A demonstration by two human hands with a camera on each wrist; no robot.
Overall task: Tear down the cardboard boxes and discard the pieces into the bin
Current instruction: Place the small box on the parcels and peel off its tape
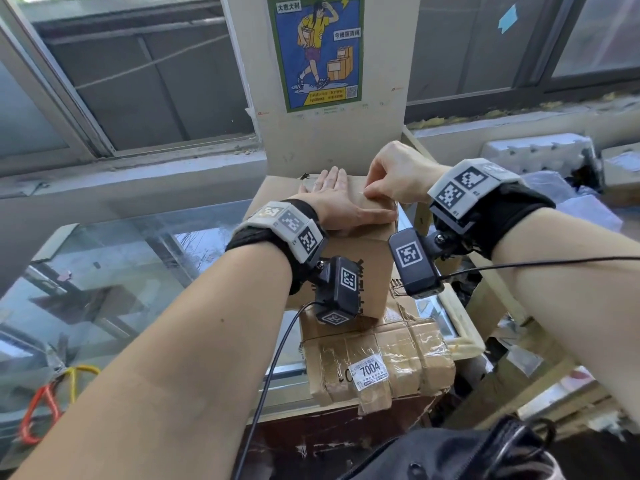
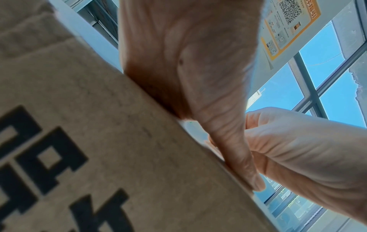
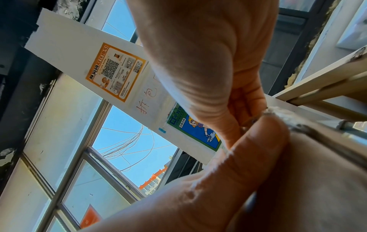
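Here left hand (image 1: 337,199) lies flat on the box (image 1: 349,265); right hand (image 1: 394,174) pinches its edge.

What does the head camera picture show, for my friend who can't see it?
A left hand presses flat on a brown cardboard box while the right hand pinches at its top edge. The box sits on a taped box by a window.

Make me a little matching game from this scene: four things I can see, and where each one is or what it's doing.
Things:
1. left hand
2. right hand
3. taped box
4. poster

States:
A. stuck on the pillar between the windows
B. pinching at the top box's edge
C. lying flat on the top box
D. underneath, bearing a 7004 label

Pairs: 1-C, 2-B, 3-D, 4-A
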